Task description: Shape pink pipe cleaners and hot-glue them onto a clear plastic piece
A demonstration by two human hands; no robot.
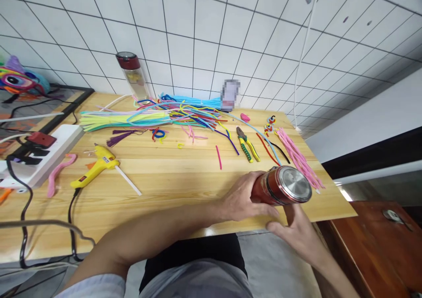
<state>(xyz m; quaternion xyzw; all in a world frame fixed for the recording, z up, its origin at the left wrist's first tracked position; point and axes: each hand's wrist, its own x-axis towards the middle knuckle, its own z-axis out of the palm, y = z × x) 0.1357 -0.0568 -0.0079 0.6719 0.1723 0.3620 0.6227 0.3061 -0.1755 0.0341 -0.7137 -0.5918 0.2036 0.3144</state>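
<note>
A red metal flask [273, 186] with a shiny silver round end tilts over the front right part of the table, that end facing up and to the right. My left hand [242, 197] is wrapped round its left side, thumb underneath. Just below the flask is my right hand [296, 232], its thumb and a finger spread apart. The other fingertips are hidden behind the flask, and whether they touch it I cannot tell. Beyond lie pliers [248, 145] with green and yellow handles, and a bundle of pink pipe cleaners [298, 157].
Colourful pipe cleaners [148, 118] spread along the back beside a clear bottle [135, 78] with a dark red lid. A yellow glue gun [99, 166] lies left, near a white power strip [62, 155] with trailing cords. A blurred upright object [230, 96] leans against the tiled wall.
</note>
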